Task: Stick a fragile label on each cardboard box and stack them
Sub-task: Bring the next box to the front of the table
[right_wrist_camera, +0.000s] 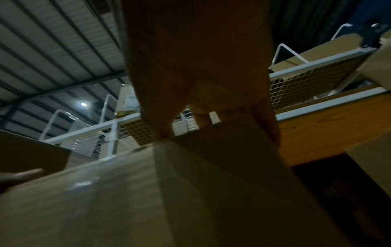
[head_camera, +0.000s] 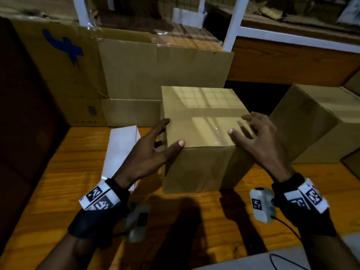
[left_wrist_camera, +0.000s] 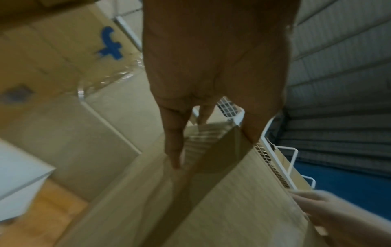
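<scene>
A closed, taped cardboard box (head_camera: pixel 202 117) stands in the middle of the wooden table (head_camera: pixel 58 191). My left hand (head_camera: pixel 155 145) is open at the box's near left corner, fingers straight along its left side and thumb on the top edge. Open too, my right hand (head_camera: pixel 253 133) hovers with fingers spread over the box's near right corner. In the left wrist view the fingers (left_wrist_camera: pixel 173 137) lie along the box (left_wrist_camera: pixel 211 208). A second cardboard box (head_camera: pixel 315 121) sits at the right. I see no label on either box.
A white flat packet (head_camera: pixel 120 149) lies left of the middle box. Large flattened and stacked cartons (head_camera: pixel 136 71) stand behind it. A white shelf frame (head_camera: pixel 233 22) rises at the back. White paper (head_camera: pixel 272 260) lies at the near right edge.
</scene>
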The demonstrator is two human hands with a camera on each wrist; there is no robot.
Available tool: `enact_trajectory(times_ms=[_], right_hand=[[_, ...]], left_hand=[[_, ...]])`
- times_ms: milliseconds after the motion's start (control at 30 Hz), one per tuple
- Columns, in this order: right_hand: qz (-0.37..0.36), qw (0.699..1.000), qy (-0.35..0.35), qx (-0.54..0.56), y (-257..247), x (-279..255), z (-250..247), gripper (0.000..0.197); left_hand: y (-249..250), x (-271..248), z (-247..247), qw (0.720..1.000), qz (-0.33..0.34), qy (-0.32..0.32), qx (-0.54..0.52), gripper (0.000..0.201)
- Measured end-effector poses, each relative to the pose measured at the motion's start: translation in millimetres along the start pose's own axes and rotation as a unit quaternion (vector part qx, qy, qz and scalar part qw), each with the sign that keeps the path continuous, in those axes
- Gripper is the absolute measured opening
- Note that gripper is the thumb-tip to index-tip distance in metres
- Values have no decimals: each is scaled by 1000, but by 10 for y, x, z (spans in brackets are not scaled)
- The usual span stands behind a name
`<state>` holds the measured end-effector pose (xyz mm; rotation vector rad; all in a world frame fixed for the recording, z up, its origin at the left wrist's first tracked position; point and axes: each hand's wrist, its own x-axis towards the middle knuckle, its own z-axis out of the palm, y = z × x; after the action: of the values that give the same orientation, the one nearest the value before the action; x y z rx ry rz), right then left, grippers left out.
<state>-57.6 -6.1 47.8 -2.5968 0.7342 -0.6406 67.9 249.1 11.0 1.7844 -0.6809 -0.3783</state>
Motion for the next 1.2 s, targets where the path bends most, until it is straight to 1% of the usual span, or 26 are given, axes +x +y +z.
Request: enact_trajectory(times_ms=[67,100,167,200,267,300,333,433,500,533,600,667,700,733,767,833,867,900,967,1067,1133,1200], right_hand=[[-71,995,70,-1,-272,-157,75,46],[-114,988,104,12,-410,-255,130,38],[-193,970,139,48,-690,-478,272,27],[-232,961,135,71,-822,-605,366,23],[-299,943,101,108,-1036,-865,607,18],[-319,936,79,126,-1125,-982,740,17],[-322,934,48,146,-1200,-1084,881,17],[-276,937,-76,201,-1315,-1268,1359,22],[-237,941,-132,205,-1305,-1282,1719,27],[-201,945,-158,205,-1270,-1261,1905,31],[-111,947,-225,199,-1220,-1187,2236,39],[-64,943,-275,178,-1207,-1105,2498,48],[-51,944,-283,163,-1217,-1068,2597,51],[-45,945,-284,153,-1236,-1035,2677,56],[-38,947,-285,145,-1259,-1008,2743,60],[-32,947,-290,137,-1302,-974,2806,63],[-32,946,-293,135,-1296,-962,2840,62],[-30,946,-295,133,-1292,-961,2848,61],[-26,942,-299,150,-1259,-965,2840,65],[-28,929,-303,210,-1183,-971,2798,79],[-28,921,-291,258,-1152,-963,2749,73],[-16,915,-253,314,-1155,-939,2689,60]], left_hand=[[-126,-114,-126,998,-19,-13,-53,73],[-208,-185,-200,997,-35,-8,-69,72],[-405,-356,-377,993,-65,33,-87,62],[-515,-450,-469,991,-77,62,-91,57],[-803,-617,-666,983,-112,120,-83,47],[-956,-682,-761,979,-128,144,-70,44],[-1090,-748,-842,975,-144,161,-56,42],[-1438,-897,-958,967,-180,176,-29,38],[-1583,-932,-968,964,-198,177,-16,38],[-1620,-929,-968,962,-207,176,-6,39],[-1758,-846,-994,961,-214,174,32,48],[-1854,-737,-1030,958,-223,156,87,59],[-1905,-680,-1045,956,-234,146,104,62],[-1924,-628,-1044,954,-247,132,105,60],[-1936,-583,-1033,954,-256,119,104,50],[-1907,-530,-1002,948,-268,91,148,29],[-1880,-511,-999,946,-266,81,169,26],[-1858,-496,-997,946,-265,77,172,25],[-1861,-467,-1028,954,-262,80,124,26],[-1880,-477,-1091,972,-215,85,37,25],[-1805,-490,-1125,980,-172,95,-12,22],[-1695,-477,-1198,985,-125,115,-20,18]])
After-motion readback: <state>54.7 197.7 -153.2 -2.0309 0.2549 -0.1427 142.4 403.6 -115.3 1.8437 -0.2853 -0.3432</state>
